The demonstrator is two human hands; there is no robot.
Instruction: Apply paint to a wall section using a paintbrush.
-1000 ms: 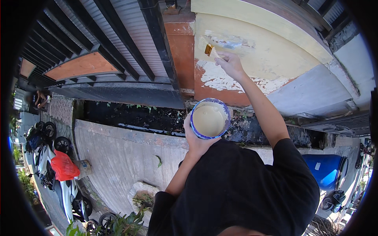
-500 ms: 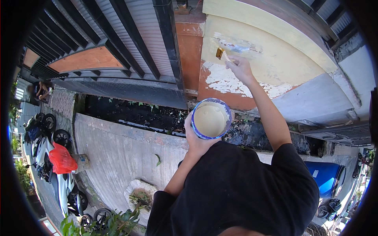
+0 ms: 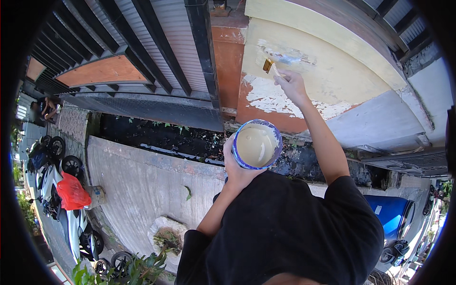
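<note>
Your brush (image 3: 270,65) has shifted slightly rightward; beyond the paint tub (image 3: 277,153), your right hand (image 3: 293,86) pinches its handle, bristles jutting out past the fingertips. Your left hand (image 3: 239,173) is clamped round the tub's lower-left side.

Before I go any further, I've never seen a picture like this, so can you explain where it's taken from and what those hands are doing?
There's no machine, just a person's two bare hands. A wide camera worn on their head looks down past their black shirt, which is why straight edges look bent. The left hand grips a blue-rimmed tub holding cream-coloured paint. The right hand holds a brush at a pale yellow wall; I can't tell whether the bristles touch it. Below runs a dark ditch, and a leaf lies on the concrete.
</note>
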